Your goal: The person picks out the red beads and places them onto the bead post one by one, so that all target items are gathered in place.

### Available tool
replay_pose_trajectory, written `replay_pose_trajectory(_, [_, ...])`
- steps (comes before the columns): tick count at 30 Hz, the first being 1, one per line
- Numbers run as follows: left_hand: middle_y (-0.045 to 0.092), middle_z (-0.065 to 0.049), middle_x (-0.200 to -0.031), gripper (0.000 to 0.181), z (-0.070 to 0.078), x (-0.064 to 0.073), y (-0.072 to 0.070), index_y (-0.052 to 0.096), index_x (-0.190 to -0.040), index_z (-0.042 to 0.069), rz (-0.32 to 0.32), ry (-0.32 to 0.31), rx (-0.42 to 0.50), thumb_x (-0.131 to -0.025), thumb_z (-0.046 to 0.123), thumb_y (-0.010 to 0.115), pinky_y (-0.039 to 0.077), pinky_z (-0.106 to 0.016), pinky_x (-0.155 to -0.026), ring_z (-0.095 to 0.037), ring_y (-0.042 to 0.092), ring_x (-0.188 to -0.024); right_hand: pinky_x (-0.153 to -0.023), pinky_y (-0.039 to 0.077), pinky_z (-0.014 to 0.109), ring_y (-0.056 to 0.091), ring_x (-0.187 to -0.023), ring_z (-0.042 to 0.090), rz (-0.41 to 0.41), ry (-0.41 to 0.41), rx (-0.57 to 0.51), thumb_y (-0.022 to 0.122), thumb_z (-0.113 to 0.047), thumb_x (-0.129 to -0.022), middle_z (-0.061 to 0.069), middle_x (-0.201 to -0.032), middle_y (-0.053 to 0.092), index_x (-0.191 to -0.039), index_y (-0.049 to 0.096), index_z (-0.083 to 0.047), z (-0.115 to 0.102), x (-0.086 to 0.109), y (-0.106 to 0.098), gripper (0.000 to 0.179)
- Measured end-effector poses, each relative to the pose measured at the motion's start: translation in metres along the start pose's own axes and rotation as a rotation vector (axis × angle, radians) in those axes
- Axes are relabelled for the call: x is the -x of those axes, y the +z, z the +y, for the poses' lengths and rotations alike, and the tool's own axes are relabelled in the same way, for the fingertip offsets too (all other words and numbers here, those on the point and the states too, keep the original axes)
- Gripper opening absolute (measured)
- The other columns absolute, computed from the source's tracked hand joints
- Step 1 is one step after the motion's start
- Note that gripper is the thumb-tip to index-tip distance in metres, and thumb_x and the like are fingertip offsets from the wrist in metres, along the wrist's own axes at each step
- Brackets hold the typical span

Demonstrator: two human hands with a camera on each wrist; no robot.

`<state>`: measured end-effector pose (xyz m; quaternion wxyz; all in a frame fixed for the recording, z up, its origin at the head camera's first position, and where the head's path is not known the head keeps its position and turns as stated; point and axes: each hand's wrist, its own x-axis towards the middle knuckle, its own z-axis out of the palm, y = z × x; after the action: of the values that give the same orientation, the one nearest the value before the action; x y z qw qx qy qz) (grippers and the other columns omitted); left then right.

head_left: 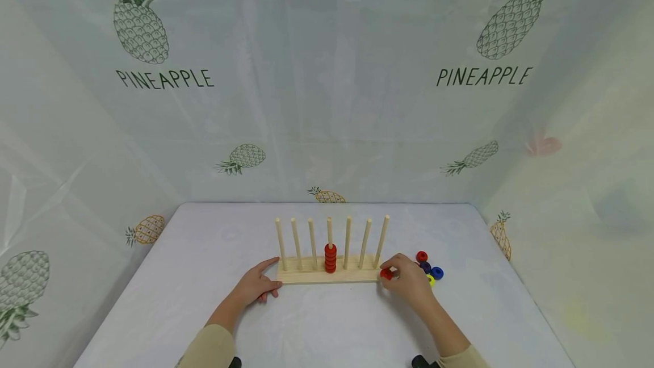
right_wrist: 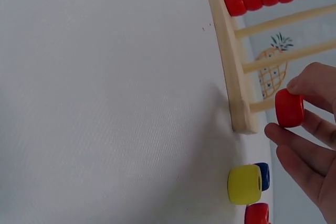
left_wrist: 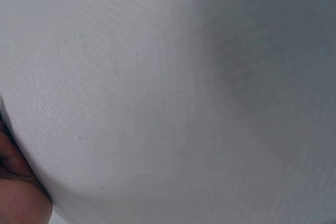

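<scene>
A light wooden peg rack [head_left: 327, 278] with a row of several upright pegs stands on the table. A stack of several red beads [head_left: 330, 258] is on its middle peg. My left hand [head_left: 254, 284] holds the rack's left end, index finger at the back corner and thumb at the front corner. Only a bit of the left hand [left_wrist: 21, 192] shows in the left wrist view. By the rack's right end, my right hand [head_left: 409, 280] pinches a red bead [right_wrist: 289, 108] between thumb and fingers, off the table and beside the last peg.
Right of the rack lie loose beads: a red one [head_left: 421, 256], a dark purple one [head_left: 425, 267], a blue one [head_left: 436, 272] and a yellow one [right_wrist: 244, 184], partly behind the right hand in the head view. A pineapple-print cloth [head_left: 327, 101] hangs behind the white table [head_left: 327, 334].
</scene>
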<state>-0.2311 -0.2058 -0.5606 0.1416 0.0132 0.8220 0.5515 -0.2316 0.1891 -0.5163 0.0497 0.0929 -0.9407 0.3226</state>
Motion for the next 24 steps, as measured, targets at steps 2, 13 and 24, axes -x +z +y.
replay_pose_trajectory(2, [0.067, -0.007, -0.064, 0.075, 0.0, -0.001, 0.0, 0.034, -0.15, 0.004, -0.001, -0.004, -0.004, -0.087, 0.014, 0.074, 0.038, -0.022, -0.042, -0.008, 0.045, -0.04, -0.059, 0.049, 0.025, 0.057, -0.07, 0.01, -0.011, 0.001, 0.003, 0.082, -0.01, -0.07, -0.007, -0.09, 0.06, -0.088, 0.074, -0.014, -0.003, 0.0, 0.002, 0.02])
replay_pose_trajectory(13, [0.068, -0.007, -0.065, 0.076, -0.006, -0.004, -0.001, 0.034, -0.15, 0.004, -0.004, 0.001, 0.006, -0.087, 0.015, 0.075, 0.039, -0.023, -0.042, -0.007, 0.046, -0.04, -0.06, 0.05, 0.022, 0.058, -0.075, 0.012, -0.069, -0.037, -0.128, 0.081, -0.005, -0.071, -0.006, -0.094, 0.059, -0.091, 0.073, -0.011, -0.028, 0.006, 0.0, 0.022])
replay_pose_trajectory(24, [0.067, -0.007, -0.065, 0.075, -0.003, -0.001, 0.001, 0.034, -0.15, 0.003, 0.007, -0.002, 0.008, -0.087, 0.012, 0.074, 0.039, -0.022, -0.043, -0.007, 0.045, -0.041, -0.062, 0.051, 0.019, 0.063, -0.077, 0.01, -0.094, -0.151, -0.167, 0.081, -0.004, -0.074, -0.01, -0.093, 0.056, -0.09, 0.072, -0.017, -0.051, 0.011, -0.009, 0.023])
